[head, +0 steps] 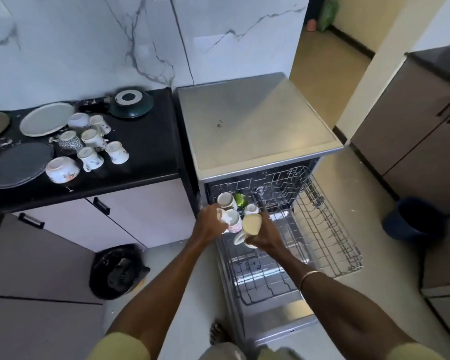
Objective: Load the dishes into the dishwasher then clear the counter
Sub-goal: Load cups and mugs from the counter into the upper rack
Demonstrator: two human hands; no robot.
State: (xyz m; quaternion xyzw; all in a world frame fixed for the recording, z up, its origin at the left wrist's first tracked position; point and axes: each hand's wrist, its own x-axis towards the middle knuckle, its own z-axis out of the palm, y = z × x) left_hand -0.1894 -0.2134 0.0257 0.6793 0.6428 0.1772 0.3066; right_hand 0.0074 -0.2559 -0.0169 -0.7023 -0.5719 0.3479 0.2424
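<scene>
We count two mugs in our hands | left hand grips floral mug, right hand cream mug tilted | surface: six cups

- We hold a white floral mug in our left hand and a cream mug in our right hand, both over the dishwasher's pulled-out upper rack.
- Two white cups sit upturned at the rack's left rear corner.
- On the black counter we see five small mugs, two bowls, several plates and a dark upturned pan.
</scene>
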